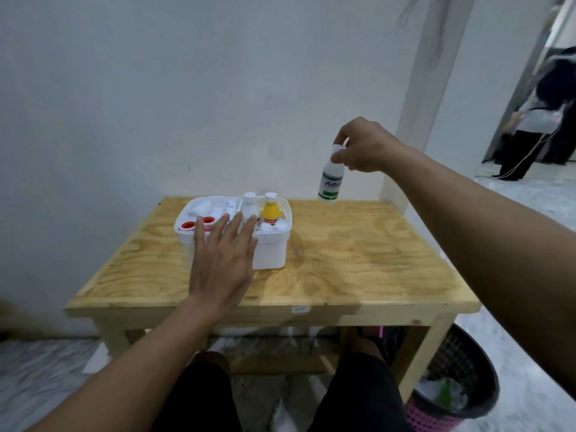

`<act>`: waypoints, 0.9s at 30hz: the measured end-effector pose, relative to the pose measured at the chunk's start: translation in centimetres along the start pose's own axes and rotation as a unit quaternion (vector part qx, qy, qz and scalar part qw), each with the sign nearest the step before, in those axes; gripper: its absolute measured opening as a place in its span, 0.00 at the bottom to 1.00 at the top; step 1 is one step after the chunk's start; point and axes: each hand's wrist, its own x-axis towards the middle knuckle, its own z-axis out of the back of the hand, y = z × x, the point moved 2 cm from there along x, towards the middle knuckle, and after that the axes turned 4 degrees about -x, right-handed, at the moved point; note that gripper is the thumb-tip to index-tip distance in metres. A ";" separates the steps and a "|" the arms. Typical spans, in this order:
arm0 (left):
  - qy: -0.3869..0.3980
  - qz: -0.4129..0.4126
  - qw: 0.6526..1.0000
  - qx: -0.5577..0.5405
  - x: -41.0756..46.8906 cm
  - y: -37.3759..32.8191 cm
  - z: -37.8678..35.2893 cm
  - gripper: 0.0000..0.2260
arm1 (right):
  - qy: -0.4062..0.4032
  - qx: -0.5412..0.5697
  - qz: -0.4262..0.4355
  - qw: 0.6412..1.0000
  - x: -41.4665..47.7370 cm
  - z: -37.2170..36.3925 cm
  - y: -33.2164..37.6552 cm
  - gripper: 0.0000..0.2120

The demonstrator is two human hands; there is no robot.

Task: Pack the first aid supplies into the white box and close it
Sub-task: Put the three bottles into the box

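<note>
An open white box (pixel 270 251) stands on the wooden table (pixel 358 260), left of centre. Inside it stand a yellow bottle (pixel 270 211), a white bottle (pixel 250 207), red-capped rolls (pixel 188 226) and other white supplies. My left hand (pixel 222 260) is stretched flat, fingers straight, over the box's near rim. My right hand (pixel 364 146) is raised to the right of the box and pinches a white bottle with a green label (pixel 331 183) by its neck, so that it hangs above the table's far edge. No lid is in view.
The table stands against a white wall. A black mesh waste bin (pixel 461 378) sits on the floor at the table's right front leg. A person in dark clothes stands in the doorway at far right (pixel 542 120). My knees are under the table's front edge.
</note>
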 end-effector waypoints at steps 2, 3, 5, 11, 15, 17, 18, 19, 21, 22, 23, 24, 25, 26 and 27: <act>0.000 -0.002 1.000 -0.010 0.0 0.1 0.0 0.22 | -0.005 0.005 0.022 1.000 -0.4 0.6 1.9 0.13; 0.001 -0.004 1.000 -0.010 0.0 0.3 0.0 0.22 | -0.005 0.008 0.032 0.999 -0.6 0.7 2.8 0.13; 0.003 -0.003 1.000 -0.003 -0.1 0.5 -0.1 0.22 | 0.002 0.021 0.047 0.999 -0.8 0.7 4.5 0.13; -0.019 0.010 1.000 -0.007 -0.6 0.2 0.1 0.21 | 0.029 0.034 0.096 0.994 -1.2 -0.8 8.6 0.12; -0.016 0.011 1.000 -0.007 -0.6 0.4 0.1 0.21 | 0.040 0.013 0.121 0.992 -1.4 -2.7 10.3 0.14; -0.016 0.014 1.000 -0.011 -0.6 0.6 0.0 0.22 | 0.051 0.006 0.127 0.991 -1.4 -3.6 10.7 0.15; -0.019 0.016 1.000 -0.013 -0.6 0.7 -0.1 0.23 | 0.057 0.003 0.127 0.990 -1.4 -4.1 10.8 0.15; -0.025 0.017 0.999 -0.015 -0.6 0.9 -0.1 0.23 | 0.065 -0.001 0.126 0.990 -1.4 -4.7 10.9 0.15; -0.039 0.017 0.999 -0.015 -0.8 1.3 -0.1 0.22 | 0.081 -0.011 0.124 0.989 -1.3 -5.8 11.0 0.16; -0.044 0.014 0.999 -0.014 -0.9 1.4 -0.1 0.22 | 0.088 -0.014 0.122 0.989 -1.2 -6.3 10.9 0.16; -0.046 0.011 0.999 -0.013 -1.0 1.6 -0.1 0.22 | 0.094 -0.017 0.121 0.988 -1.2 -6.9 10.9 0.16; -0.048 0.007 0.999 -0.011 -1.0 1.6 -0.1 0.21 | 0.099 -0.020 0.119 0.988 -1.2 -7.3 10.8 0.16; -0.048 0.005 0.999 -0.010 -1.0 1.7 -0.2 0.21 | 0.105 -0.023 0.118 0.987 -1.2 -7.8 10.8 0.16; -0.047 0.004 0.999 -0.010 -1.0 1.7 -0.2 0.21 | 0.110 -0.026 0.116 0.987 -1.2 -8.2 10.7 0.16; -0.047 0.004 0.999 -0.009 -1.0 1.7 -0.2 0.21 | 0.117 -0.028 0.114 0.986 -1.3 -8.5 10.6 0.15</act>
